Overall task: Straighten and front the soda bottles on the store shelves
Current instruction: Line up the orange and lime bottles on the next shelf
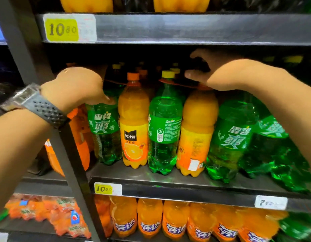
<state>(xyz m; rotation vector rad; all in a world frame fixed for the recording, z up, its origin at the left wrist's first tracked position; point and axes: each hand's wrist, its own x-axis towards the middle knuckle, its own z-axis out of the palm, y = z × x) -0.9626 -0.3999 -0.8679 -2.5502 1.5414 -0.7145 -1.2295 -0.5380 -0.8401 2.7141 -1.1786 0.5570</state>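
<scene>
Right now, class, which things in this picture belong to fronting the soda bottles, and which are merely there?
Job: left hand gripping the left Sprite bottle; right hand on top of the right orange bottle; middle Sprite bottle, label turned aside; juice bottle.
Merely there: watch; yellow price tag; shelf post.

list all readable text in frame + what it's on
"10 80": top price tag
"10 80": middle price tag
"雪碧": left green bottle, right green bottle
"Sprite": middle green bottle; its fine print is too small
"美汁源": juice bottle
"芬达": bottom orange bottles
White tag: starts "7", rest blurred
Right orange bottle: print too small
</scene>
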